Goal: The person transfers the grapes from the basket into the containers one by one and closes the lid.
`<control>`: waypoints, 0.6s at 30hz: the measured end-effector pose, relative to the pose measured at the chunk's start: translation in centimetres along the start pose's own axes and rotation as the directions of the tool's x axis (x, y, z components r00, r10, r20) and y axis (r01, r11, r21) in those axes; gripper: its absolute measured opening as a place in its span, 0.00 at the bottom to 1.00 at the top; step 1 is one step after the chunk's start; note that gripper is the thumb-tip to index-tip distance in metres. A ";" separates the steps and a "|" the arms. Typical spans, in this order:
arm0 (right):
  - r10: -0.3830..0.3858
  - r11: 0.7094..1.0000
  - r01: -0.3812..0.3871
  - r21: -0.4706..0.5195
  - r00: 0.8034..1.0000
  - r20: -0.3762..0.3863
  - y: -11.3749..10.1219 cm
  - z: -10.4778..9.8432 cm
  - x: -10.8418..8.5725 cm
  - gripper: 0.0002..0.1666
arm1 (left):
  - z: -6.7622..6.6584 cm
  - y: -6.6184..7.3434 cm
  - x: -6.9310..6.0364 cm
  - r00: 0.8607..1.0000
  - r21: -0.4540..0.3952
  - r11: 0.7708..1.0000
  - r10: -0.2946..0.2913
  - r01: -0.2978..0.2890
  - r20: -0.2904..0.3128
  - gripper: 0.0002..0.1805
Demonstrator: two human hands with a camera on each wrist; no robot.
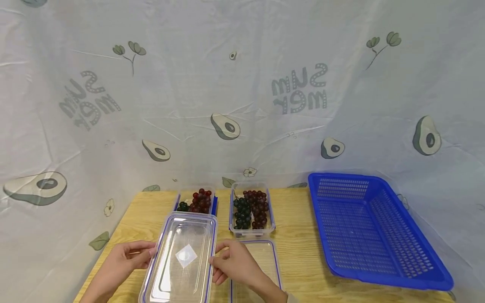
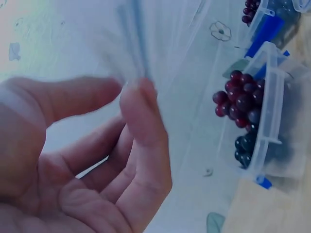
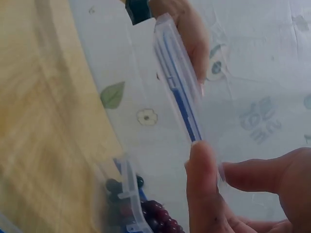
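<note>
Lid [image 1: 175, 271] of clear plastic, blue-lined and bearing a white sticker [image 1: 186, 256], is held raised above the desk [image 1: 295, 252]: the left hand [image 1: 123, 264] pinches its left edge, the right hand [image 1: 236, 261] its right edge. Another lid [image 1: 261, 259] lies flat, partly behind the right hand. Beyond stand two clear containers [image 1: 250, 232] of red and dark-green grapes [image 1: 260, 206]; a blue basket [image 1: 363, 235] sits well apart, rightward.
</note>
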State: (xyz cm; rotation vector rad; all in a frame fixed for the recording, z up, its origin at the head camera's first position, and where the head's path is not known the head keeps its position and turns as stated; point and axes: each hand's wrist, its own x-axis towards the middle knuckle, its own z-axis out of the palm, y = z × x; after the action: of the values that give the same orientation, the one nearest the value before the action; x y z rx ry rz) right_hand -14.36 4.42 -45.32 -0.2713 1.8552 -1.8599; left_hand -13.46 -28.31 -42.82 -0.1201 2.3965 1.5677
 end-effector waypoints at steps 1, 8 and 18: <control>-0.030 1.000 0.030 -0.004 0.999 -0.013 -0.3 -0.3 0.4 0.19 | 0.1 0.5 0.3 0.999 0.001 1.000 0.011 -0.011 -0.034 0.26; -0.214 0.977 0.213 -0.018 0.966 -0.148 -1.6 -2.5 4.7 0.24 | -0.6 2.5 4.5 0.986 -0.047 0.986 0.155 -0.158 -0.066 0.28; -0.224 0.974 0.222 -0.036 0.941 -0.255 -3.1 -6.0 10.0 0.19 | -1.0 3.7 11.4 0.985 -0.065 0.983 0.171 -0.173 -0.031 0.25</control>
State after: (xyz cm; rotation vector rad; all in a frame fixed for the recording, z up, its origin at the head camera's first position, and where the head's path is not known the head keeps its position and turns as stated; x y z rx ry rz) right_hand -26.41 4.84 -44.66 -0.2613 2.0766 -2.1290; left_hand -25.38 -26.78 -42.28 0.0563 2.4307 1.7326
